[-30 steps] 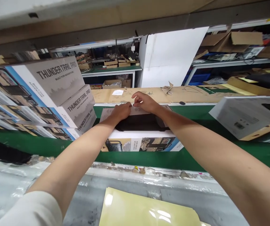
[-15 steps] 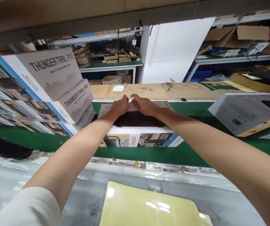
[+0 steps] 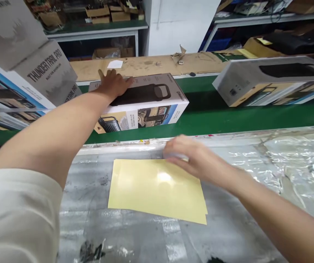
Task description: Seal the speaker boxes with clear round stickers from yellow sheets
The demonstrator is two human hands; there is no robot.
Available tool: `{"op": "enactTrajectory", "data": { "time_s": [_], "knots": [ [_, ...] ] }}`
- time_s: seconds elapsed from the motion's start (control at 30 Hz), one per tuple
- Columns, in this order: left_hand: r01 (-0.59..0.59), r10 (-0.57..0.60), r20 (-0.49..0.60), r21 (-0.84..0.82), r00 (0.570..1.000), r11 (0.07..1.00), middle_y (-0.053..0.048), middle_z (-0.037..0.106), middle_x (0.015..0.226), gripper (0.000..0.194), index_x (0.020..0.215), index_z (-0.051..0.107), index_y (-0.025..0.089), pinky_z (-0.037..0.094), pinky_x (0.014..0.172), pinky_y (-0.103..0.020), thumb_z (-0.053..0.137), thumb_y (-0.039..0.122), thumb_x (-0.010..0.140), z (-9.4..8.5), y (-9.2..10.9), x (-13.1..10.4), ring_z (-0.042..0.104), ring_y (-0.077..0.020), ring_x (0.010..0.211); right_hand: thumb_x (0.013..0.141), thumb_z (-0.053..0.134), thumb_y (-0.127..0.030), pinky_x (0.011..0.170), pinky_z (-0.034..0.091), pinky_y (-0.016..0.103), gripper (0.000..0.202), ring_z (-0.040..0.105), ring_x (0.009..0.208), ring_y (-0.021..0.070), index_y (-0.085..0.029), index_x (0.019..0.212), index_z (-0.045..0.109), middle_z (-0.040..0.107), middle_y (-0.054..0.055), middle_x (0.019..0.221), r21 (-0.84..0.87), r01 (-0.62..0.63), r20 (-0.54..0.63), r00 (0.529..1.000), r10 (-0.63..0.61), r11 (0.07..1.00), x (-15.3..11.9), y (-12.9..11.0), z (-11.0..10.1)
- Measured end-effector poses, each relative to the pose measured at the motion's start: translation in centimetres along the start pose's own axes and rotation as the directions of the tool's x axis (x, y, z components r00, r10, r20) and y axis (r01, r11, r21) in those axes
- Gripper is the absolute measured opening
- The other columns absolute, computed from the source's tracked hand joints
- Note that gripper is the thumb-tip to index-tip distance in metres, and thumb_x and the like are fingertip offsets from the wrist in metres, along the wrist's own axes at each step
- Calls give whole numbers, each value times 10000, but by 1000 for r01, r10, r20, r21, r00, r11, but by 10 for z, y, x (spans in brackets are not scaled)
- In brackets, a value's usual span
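A printed carton (image 3: 177, 96) with a picture of a black speaker on its top lies on the green conveyor belt (image 3: 200, 118). My left hand (image 3: 114, 84) rests on the carton's left end, with thumb and fingers apart. Lower down, my right hand (image 3: 185, 155) hovers at the upper right of the yellow sheets (image 3: 157, 193). Its fingers are curled and smeared by motion; a pale patch shows under them, and whether they hold anything is unclear. The yellow sheets lie on the plastic-covered grey worktop (image 3: 91, 219).
Stacked THUNDERTRAIL PRO cartons (image 3: 44, 67) stand on the left. Another speaker carton (image 3: 239, 80) sits on the belt at the right. Beyond the belt runs a cardboard-covered ledge (image 3: 151, 65) with a white paper (image 3: 115, 64) on it. Shelves and a white pillar (image 3: 180, 25) stand behind.
My right hand has left the carton and come down toward me to the yellow sheets. My left hand stays at the carton, now flat on its left end. The view has tilted downward.
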State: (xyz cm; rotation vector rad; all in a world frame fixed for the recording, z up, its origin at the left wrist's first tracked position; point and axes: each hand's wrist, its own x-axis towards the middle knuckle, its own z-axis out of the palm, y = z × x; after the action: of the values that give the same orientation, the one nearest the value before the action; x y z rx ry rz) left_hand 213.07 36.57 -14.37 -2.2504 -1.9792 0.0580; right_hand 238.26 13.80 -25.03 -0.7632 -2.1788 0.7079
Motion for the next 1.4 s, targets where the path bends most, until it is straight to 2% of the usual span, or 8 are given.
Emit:
{"op": "enactTrajectory", "data": {
  "time_s": [0.13,0.27,0.37,0.47,0.57,0.8,1.23,1.4],
  "knots": [
    [-193,176,-187,-79,967,978,-67,549,1420,396,1386,559,264,118,1254,-620,410,402,1046,-21,36,-70,233,-310,1498,1042,524,-227,821,540,388,189,648,963,250,-220,1079,710,677,101,1054,69,-51,144,989,41,996,-44,-18,35],
    [-404,379,-149,-230,913,885,-90,617,1290,312,1254,620,231,376,1139,-495,414,278,1023,-16,56,-185,507,-287,1305,1016,511,-122,753,507,337,219,629,897,224,-197,1061,712,653,83,1012,23,-22,156,988,18,999,-30,-19,46],
    [-304,337,-2,-434,942,848,-68,664,1167,281,1272,575,257,481,1006,-403,473,268,1010,15,42,-265,606,-242,1124,986,537,-94,733,479,322,203,607,860,213,-185,988,718,635,75,978,18,41,187,981,-44,999,-10,-16,51],
    [-144,260,137,-551,956,822,-49,661,1120,286,1250,561,268,504,967,-384,567,237,966,47,21,-308,626,-231,1060,975,561,-115,740,475,311,178,601,842,200,-190,935,717,620,61,947,74,84,227,969,-98,994,2,-10,61],
    [-126,258,147,-587,955,800,-46,652,1131,257,1198,583,261,479,1010,-396,588,198,949,60,11,-318,611,-233,1091,991,553,-146,756,476,313,182,608,850,197,-198,939,719,612,55,945,113,60,226,971,-85,992,5,-8,71],
    [-79,242,179,-627,954,775,-49,664,1123,299,1196,601,257,477,1014,-406,614,177,908,51,14,-313,614,-235,1071,987,564,-162,780,463,321,157,610,869,207,-206,939,707,607,53,962,142,7,272,961,-46,990,5,-11,71],
    [-131,264,136,-604,955,786,-56,678,1118,290,1214,630,256,484,1018,-412,606,197,931,54,12,-315,625,-244,1085,1048,493,-242,781,464,332,286,589,882,208,-208,968,766,596,74,970,157,94,236,963,-130,983,0,-7,67],
    [-190,289,122,-507,950,841,-61,693,1130,304,1210,657,284,507,982,-424,574,176,939,50,20,-313,635,-261,1097,1000,597,-220,883,489,343,138,619,969,207,-222,966,731,620,64,1052,302,16,207,975,-82,953,-1,-5,59]
  ]
}}
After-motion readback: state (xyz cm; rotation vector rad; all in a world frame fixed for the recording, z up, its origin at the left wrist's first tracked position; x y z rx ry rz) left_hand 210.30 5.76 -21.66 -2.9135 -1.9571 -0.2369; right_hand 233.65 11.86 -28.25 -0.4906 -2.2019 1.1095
